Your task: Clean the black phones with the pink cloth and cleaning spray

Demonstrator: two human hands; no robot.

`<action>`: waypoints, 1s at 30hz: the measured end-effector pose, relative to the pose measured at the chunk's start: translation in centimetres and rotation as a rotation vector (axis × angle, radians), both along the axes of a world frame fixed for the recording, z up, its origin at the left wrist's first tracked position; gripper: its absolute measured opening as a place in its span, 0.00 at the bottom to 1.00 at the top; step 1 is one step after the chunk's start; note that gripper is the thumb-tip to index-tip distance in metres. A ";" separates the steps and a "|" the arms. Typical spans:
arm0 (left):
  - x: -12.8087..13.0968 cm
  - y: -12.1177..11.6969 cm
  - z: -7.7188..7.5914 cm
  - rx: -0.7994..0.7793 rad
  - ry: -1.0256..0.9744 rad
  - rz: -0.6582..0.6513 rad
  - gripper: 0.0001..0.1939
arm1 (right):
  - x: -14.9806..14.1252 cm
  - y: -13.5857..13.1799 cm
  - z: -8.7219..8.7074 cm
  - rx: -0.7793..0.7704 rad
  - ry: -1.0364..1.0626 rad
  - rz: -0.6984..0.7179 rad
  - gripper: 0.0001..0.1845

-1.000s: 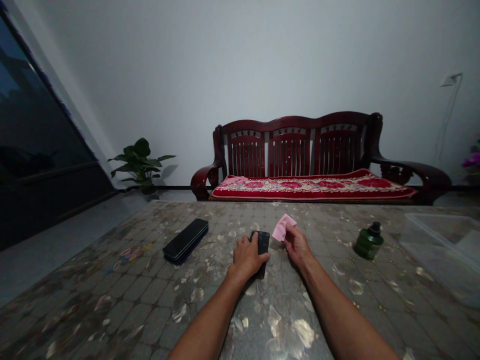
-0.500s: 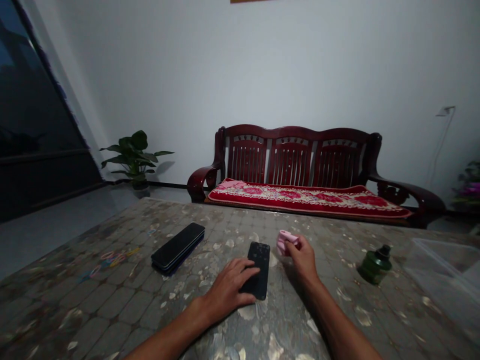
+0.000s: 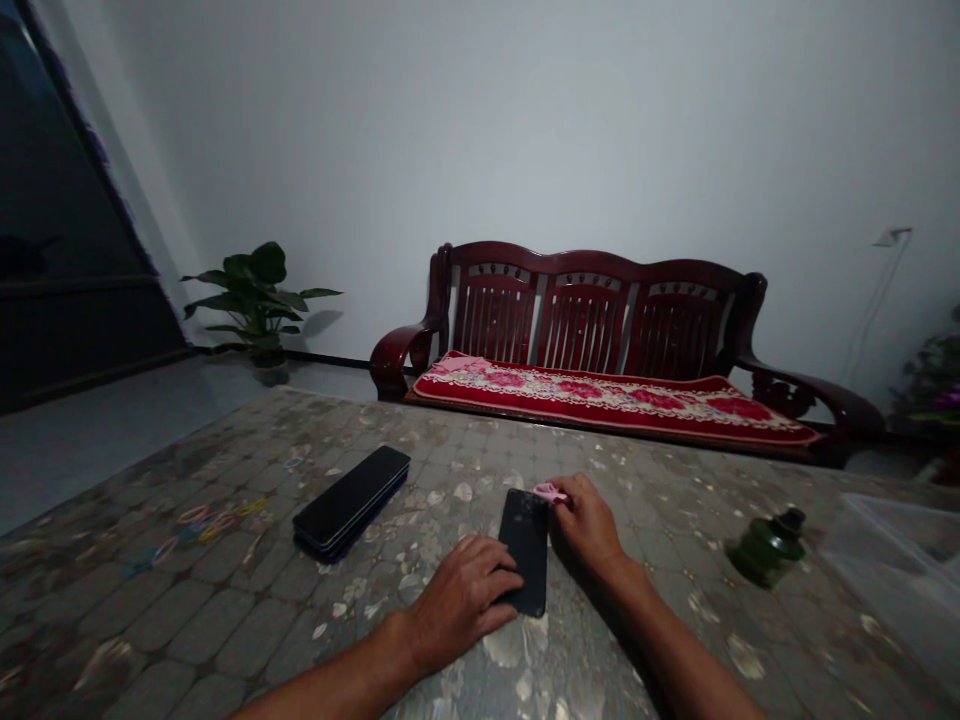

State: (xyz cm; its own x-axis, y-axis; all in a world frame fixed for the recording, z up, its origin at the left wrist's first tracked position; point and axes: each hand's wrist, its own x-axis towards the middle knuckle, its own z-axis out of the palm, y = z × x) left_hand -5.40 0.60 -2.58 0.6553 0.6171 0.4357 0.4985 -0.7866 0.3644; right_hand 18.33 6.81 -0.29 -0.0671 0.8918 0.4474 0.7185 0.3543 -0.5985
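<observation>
A black smartphone (image 3: 529, 560) lies flat on the table, with pale smudges near its far end. Along its near-left edge rests my left hand (image 3: 472, 592), fingers stretched out and apart, fingertips on the phone. My right hand (image 3: 585, 518) pinches a small folded pink cloth (image 3: 550, 492), which touches the phone's far right corner. Part of the cloth is hidden by the fingers. To the left, a stack of dark phones (image 3: 352, 502) lies at a slant.
Colourful rubber bands (image 3: 206, 522) are scattered at the left of the patterned table (image 3: 247, 620). At right stand a green bottle (image 3: 769, 548) with a black cap and a clear plastic box (image 3: 885, 545). Beyond the table is a wooden bench (image 3: 577, 265); a potted plant (image 3: 259, 295) stands at back left.
My right hand has brought the pink cloth left and down onto the phone's far corner. My left hand stays at the phone's left edge. The view has shifted slightly.
</observation>
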 end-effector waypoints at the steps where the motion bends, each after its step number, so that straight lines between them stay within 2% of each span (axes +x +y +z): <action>1: 0.1 -0.1 0.0 0.002 0.002 0.004 0.12 | -0.1 -0.1 -0.1 -0.007 -0.041 -0.001 0.17; 5: 0.2 -0.2 0.2 -0.022 -0.001 0.022 0.12 | -0.7 -0.3 -0.4 -0.058 -0.182 0.011 0.16; 11: 0.2 -0.3 0.2 -0.043 -0.023 0.033 0.12 | -1.0 -0.6 -0.3 -0.090 -0.282 0.056 0.14; 16: 0.1 -0.3 0.0 -0.030 -0.036 0.032 0.13 | -1.1 -1.3 0.9 -0.099 -0.412 0.082 0.12; 22: 0.2 -0.2 -0.4 -0.012 -0.064 0.028 0.14 | -1.4 -2.2 2.5 -0.063 -0.573 0.049 0.14; 30: 0.2 -0.5 -0.2 -0.009 -0.085 0.029 0.13 | -1.8 -2.1 1.8 -0.117 -0.671 0.045 0.14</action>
State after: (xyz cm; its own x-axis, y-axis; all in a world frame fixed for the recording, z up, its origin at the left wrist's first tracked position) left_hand -5.24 0.10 -2.74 0.5974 0.6396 0.4837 0.4882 -0.7686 0.4134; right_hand 16.50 4.67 1.49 -0.3339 0.9219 0.1966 0.9337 0.3521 -0.0650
